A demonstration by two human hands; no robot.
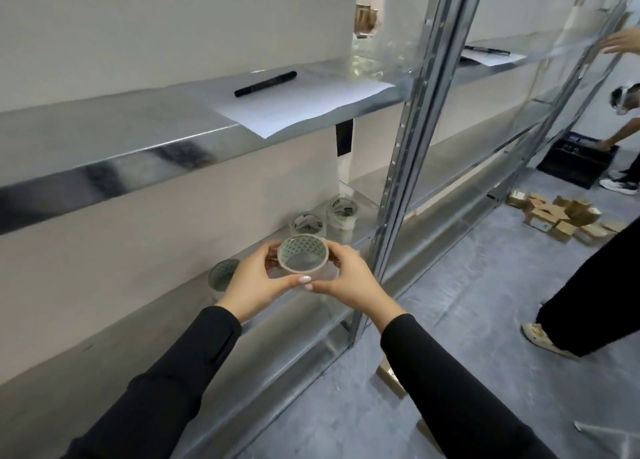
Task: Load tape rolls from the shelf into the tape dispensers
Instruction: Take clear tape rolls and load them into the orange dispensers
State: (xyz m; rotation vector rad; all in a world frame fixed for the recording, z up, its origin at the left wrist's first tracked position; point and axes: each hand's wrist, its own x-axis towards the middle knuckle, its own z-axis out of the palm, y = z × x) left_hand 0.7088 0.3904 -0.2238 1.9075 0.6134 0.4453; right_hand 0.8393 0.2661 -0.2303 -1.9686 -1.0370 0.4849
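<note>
I hold a clear tape roll [303, 254] with a patterned core between both hands, just above the lower metal shelf [166, 327]. My left hand [254, 285] grips its left side and my right hand [348, 278] its right side. Three more tape rolls rest on that shelf: one [221, 274] behind my left hand, partly hidden, and two further back, one [307, 224] nearer and one [343, 211] beyond it. No tape dispenser is in view.
The upper shelf [104, 136] carries a sheet of paper [304, 98] with a black marker [265, 83]. A slotted metal upright [405, 146] stands right of my hands. Several cardboard boxes [557, 216] lie on the floor; a person's leg [588, 302] and another person by a dark crate [576, 162] are at right.
</note>
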